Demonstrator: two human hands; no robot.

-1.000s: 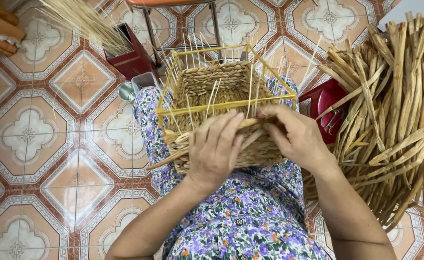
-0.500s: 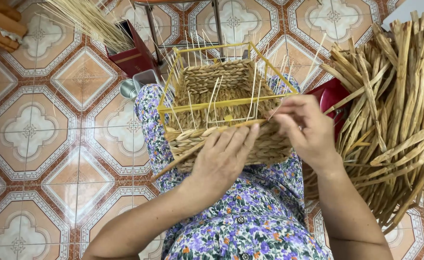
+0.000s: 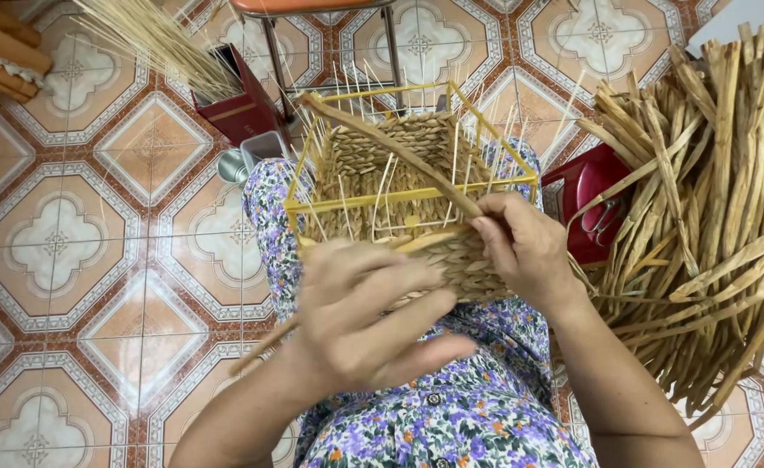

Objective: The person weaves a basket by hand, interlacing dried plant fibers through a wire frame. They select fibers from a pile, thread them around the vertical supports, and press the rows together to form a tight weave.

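Woven basket (image 3: 399,199) at twelve o'clock: right hand (image 3: 529,247) pinches a fibre strand (image 3: 390,147), left hand (image 3: 364,316) spread loose; overpulling could snap it.

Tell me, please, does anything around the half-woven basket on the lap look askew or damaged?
Nothing looks damaged. One long dried-reed strand lies diagonally across the woven straw basket in its yellow wire frame, its end pinched by the right hand; the left hand covers the front.

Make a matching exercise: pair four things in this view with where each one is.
1. woven basket
2. bundle of dried stalks
3. red stool
4. thin pale sticks

a. upper left, over a red box
b. on the person's lap, inside a yellow frame
c. far right, on the floor
d. between the lap and the dried stalks

Pairs: 1-b, 2-c, 3-d, 4-a
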